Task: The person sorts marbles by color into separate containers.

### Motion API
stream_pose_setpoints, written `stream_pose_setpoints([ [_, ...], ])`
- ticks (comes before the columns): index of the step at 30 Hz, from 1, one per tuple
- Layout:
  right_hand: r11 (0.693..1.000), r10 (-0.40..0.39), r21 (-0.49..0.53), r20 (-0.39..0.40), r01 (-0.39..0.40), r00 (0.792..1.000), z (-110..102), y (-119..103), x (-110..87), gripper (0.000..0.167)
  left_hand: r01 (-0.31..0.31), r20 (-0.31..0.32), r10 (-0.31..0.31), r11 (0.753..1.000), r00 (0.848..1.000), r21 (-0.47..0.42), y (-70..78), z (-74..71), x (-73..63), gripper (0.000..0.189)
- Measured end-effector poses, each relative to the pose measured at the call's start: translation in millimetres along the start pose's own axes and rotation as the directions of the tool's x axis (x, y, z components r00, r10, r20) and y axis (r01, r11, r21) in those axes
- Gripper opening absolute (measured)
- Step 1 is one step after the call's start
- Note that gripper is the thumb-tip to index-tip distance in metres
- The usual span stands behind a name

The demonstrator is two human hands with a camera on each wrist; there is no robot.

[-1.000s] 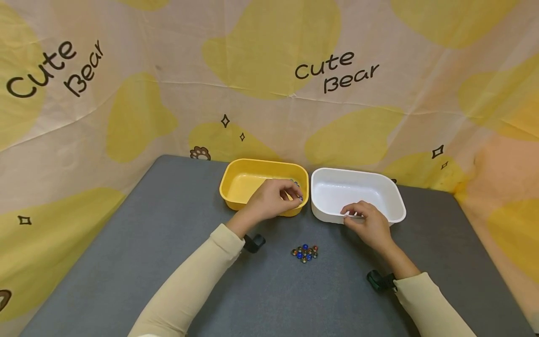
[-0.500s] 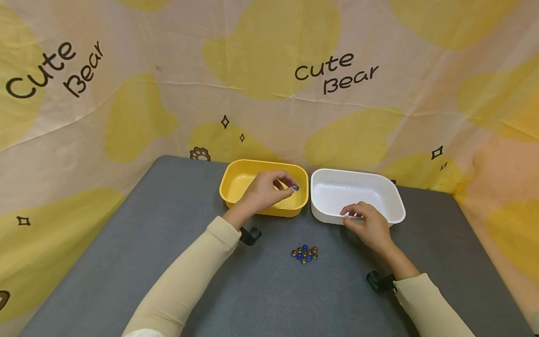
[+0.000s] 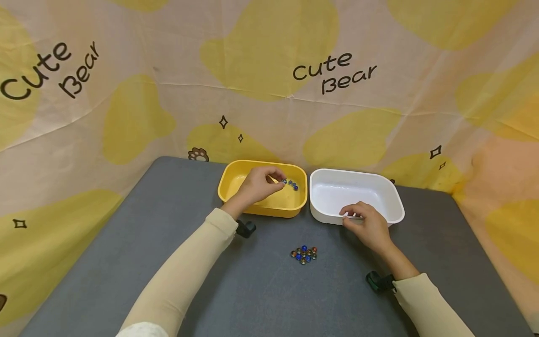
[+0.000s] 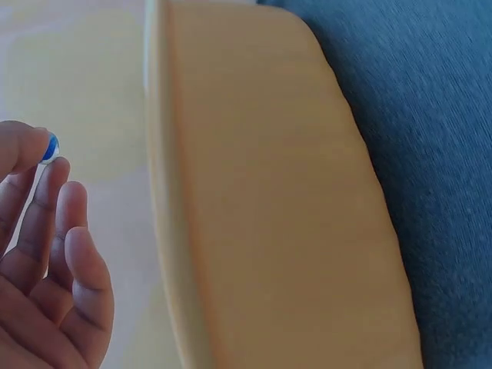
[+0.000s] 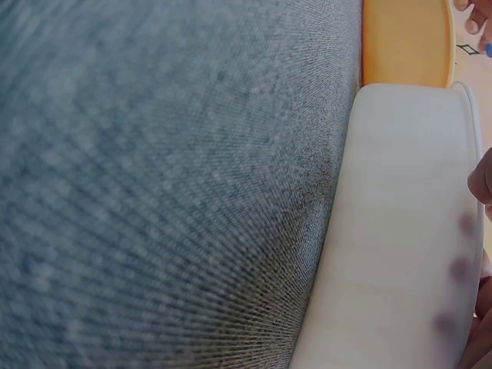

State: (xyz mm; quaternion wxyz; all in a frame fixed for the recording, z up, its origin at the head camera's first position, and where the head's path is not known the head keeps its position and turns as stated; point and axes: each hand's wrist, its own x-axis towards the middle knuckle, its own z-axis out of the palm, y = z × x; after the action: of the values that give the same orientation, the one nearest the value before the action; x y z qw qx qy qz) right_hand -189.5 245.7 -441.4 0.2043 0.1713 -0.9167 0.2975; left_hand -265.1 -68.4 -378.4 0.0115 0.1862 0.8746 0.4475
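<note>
Left hand [image 3: 261, 186] is pinching a blue marble [image 4: 51, 148] above the yellow tub [image 3: 275, 210] | right hand [image 3: 370, 227] is gripping the white tub [image 3: 322, 214] | that slight hold is risking a slip, perhaps bouncing it off loose marbles [image 3: 295, 188] inside

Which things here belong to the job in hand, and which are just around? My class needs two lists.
Apparently in the job:
loose marbles
yellow tub, with marbles inside
marble pinched by the left hand
white tub, right hand at its rim

Just around:
printed cloth
grey table
</note>
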Motion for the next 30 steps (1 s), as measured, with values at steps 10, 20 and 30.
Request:
stream_pose_setpoints([
  [10,1.0,0.003,0.005,0.003,-0.003,1.0,0,1,0.0,0.021,0.069,0.01,-0.069,0.997,0.998,0.032,-22.2,-1.2,16.0,0.009],
  [20,1.0,0.005,0.005,0.002,-0.005,1.0,0,1,-0.3,0.021,0.152,0.024,-0.152,0.988,0.988,0.009,-44.2,-1.4,29.3,0.011],
  [30,1.0,0.017,0.01,0.005,-0.017,1.0,-1,0,-0.1,0.02,0.223,0.023,-0.222,0.973,0.975,-0.06,-58.3,0.8,33.8,0.015],
])
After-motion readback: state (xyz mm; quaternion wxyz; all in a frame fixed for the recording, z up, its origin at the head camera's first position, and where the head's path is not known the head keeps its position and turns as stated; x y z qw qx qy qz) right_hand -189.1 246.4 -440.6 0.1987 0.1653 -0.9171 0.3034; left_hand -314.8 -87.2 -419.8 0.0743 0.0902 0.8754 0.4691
